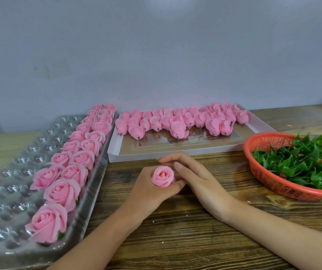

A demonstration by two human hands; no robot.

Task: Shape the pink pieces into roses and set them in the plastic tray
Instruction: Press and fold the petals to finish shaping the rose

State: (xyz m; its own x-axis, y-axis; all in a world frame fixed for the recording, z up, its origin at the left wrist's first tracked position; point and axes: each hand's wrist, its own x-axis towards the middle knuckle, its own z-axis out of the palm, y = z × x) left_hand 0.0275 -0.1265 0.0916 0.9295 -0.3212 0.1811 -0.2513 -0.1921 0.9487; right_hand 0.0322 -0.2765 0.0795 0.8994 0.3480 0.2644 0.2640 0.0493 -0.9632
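1. Your left hand (148,191) has its fingers curled round the base of one rose (162,176) and holds it bloom-up just above the table. That grip likely keeps the petals free to be worked while the stem end stays hidden in your fist.
2. Your right hand (193,176) lies just beside the flower with its fingers nearly straight and grips nothing. The fingers run along the rose's far side, seemingly to smooth or spread the outer petals. I cannot tell whether they actually touch the bloom.
3. This rose looks tighter than the finished roses (62,190), so I judge that the shaping is not yet complete.
4. The plastic tray (10,172) sits at your left, on the holding hand's side, so the set-down is a short reach. Its two rightmost columns are filled and the cups further left are bare.
5. The unshaped pink pieces (175,121) lie stem-down toward you at the back of a white box (156,155) straight ahead, within either hand's reach.
6. A red basket (273,184) of green leaves (302,162) stands on the wooden table (175,230) at your right, near the free hand, probably as bases for the blooms.
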